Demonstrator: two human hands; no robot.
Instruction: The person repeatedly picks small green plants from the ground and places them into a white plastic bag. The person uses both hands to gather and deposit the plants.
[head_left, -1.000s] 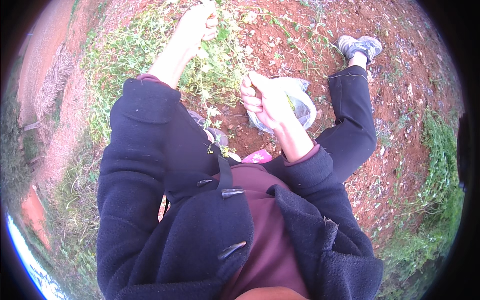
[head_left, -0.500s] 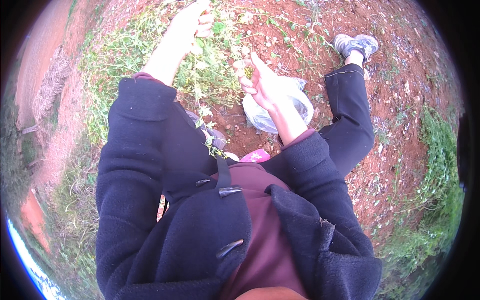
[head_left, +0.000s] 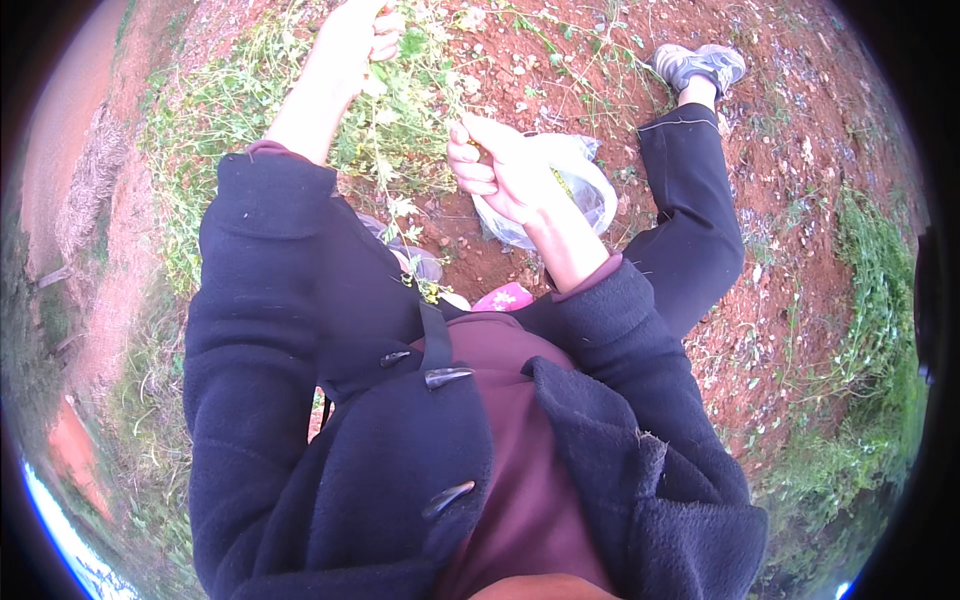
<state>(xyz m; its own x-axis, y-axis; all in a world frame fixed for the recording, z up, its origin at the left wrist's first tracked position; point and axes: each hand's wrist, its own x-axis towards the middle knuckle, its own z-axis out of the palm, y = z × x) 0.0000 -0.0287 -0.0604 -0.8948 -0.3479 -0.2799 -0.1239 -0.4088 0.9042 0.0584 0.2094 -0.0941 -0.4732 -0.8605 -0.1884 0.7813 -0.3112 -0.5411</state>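
High in the head view, my left hand [head_left: 362, 38] is closed round a leafy green plant stalk [head_left: 385, 180]. The stalk trails down toward my lap and ends in small yellow blooms [head_left: 430, 292]. My right hand [head_left: 500, 170] is beside the stalk with its fingers curled and the thumb pressed to the forefinger. A bit of yellow shows at those fingers, too small to name. Partly behind that hand, a clear plastic bag [head_left: 597, 190] sits on the soil with yellow-green bits inside.
A heap of cut green plants [head_left: 240, 120] lies to the left under my left arm. My stretched-out leg and grey shoe [head_left: 700, 66] are at the right on red, stony soil [head_left: 790, 150]. A pink flowered cloth [head_left: 503, 297] lies near my lap. Grass [head_left: 860, 400] grows at far right.
My right hand has turned and its fingers, looser before, have closed by the stalk. More of the bag's yellow-green contents shows. My left hand keeps its hold. The whole view has shifted slightly.
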